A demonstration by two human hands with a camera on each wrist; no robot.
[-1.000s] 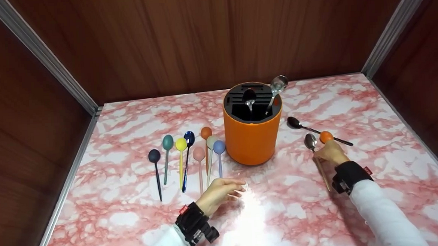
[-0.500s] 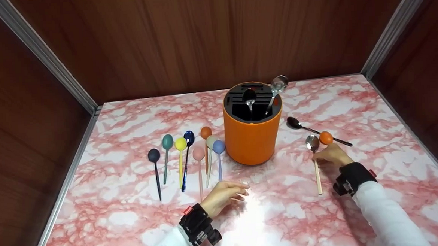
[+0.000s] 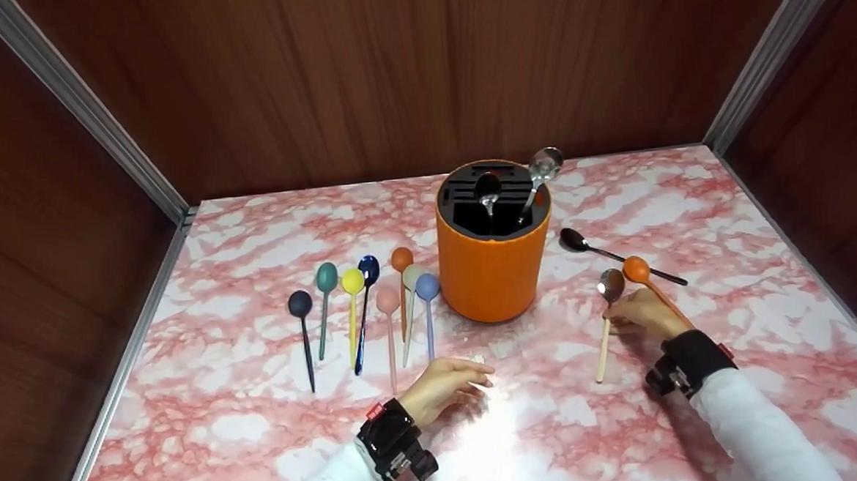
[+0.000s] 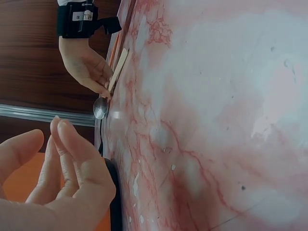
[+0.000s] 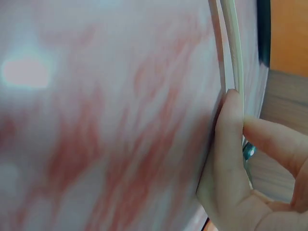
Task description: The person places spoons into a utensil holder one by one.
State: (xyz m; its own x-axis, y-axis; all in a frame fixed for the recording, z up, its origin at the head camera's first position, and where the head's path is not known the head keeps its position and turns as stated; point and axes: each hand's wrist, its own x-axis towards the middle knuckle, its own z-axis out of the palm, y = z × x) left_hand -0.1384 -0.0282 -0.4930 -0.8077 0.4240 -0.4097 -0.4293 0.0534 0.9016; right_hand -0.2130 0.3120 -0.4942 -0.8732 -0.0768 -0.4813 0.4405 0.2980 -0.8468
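Note:
My right hand (image 3: 649, 313) pinches a spoon with a shiny silver bowl (image 3: 611, 285) and a cream handle (image 3: 603, 352), near the neck. In the right wrist view, thumb and finger grip the cream handle (image 5: 233, 48) close over the table. An orange spoon (image 3: 637, 268) lies right beside that hand, which overlaps part of its handle. Just beyond, a black spoon (image 3: 574, 240) lies slantwise. My left hand (image 3: 444, 390) hovers before the blue spoon (image 3: 427, 287), fingers loosely bent around nothing; the left wrist view shows that same hand (image 4: 77, 178) without anything in it.
An orange cylindrical holder (image 3: 491, 281) with a black slotted top stands mid-table; a silver spoon (image 3: 545, 163) and a darker-looking spoon (image 3: 487, 187) stick out of it. Left of it lie several coloured spoons, among them a yellow spoon (image 3: 352, 280). Brown panels (image 3: 420, 72) enclose the table.
In my right hand, the spoon's cream handle end has swung to the left. The orange spoon's handle now shows past the hand. My left hand has drifted slightly right and down.

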